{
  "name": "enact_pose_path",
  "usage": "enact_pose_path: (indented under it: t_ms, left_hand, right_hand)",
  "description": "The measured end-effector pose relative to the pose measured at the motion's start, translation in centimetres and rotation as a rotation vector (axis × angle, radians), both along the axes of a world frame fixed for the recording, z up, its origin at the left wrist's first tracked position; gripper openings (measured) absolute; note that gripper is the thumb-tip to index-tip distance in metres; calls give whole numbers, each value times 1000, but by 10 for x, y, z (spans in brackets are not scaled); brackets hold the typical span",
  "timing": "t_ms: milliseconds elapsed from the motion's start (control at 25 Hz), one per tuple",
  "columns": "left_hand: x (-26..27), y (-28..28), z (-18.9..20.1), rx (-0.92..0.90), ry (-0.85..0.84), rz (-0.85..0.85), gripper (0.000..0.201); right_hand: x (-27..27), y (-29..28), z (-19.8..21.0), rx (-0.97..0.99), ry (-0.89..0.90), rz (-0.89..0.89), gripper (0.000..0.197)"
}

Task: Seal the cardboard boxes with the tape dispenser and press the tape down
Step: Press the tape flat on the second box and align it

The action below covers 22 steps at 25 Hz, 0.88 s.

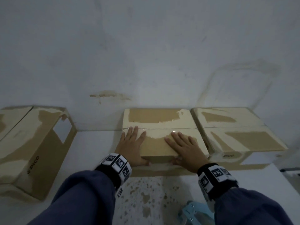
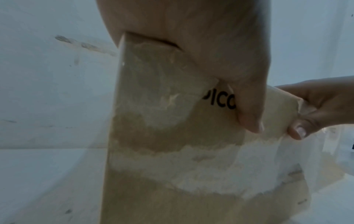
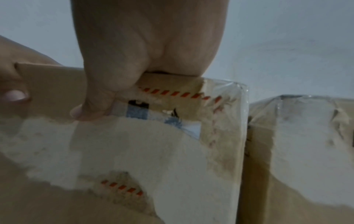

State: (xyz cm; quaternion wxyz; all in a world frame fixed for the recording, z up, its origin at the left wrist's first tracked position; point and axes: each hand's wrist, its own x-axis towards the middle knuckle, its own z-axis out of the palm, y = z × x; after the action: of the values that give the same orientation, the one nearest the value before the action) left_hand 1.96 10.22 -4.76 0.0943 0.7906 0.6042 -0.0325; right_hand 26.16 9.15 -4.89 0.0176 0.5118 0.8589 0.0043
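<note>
The middle cardboard box [image 1: 155, 117] stands against the wall, and the seam [image 1: 162, 127] between its two top flaps shows as a dark line. Both my hands lie flat on the near flap. My left hand [image 1: 131, 143] covers its left end and my right hand [image 1: 183, 146] its right end, fingers straight and pointing toward the seam. Both thumbs press the box's front face [image 2: 162, 136], the left thumb [image 2: 250, 109] beside the printed lettering and the right thumb [image 3: 91, 106] by a torn label. The light blue tape dispenser [image 1: 193, 213] lies on the table below my right wrist, untouched.
A second closed box [image 1: 235, 132] stands tight against the middle box's right side. A third box [image 1: 35, 143] lies tipped over at the left, with a gap of white table [image 1: 97, 143] between. The wall [image 1: 146, 62] rises directly behind the boxes.
</note>
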Motion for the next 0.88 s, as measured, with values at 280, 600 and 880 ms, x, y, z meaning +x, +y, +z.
enact_pose_path:
  t_ms: [280,600,880]
  left_hand:
    - [16,6,6,-34,71,19,123]
    - [5,-22,28,-134,-125,96,100]
    - [-117,-78,46,-20,-220,331,95]
  right_hand:
    - [13,11,4,-26,5,-13,91]
    - [-39,-6,35,-42,-9,-95,57]
    - [-179,-35,44,-141,37,280,56]
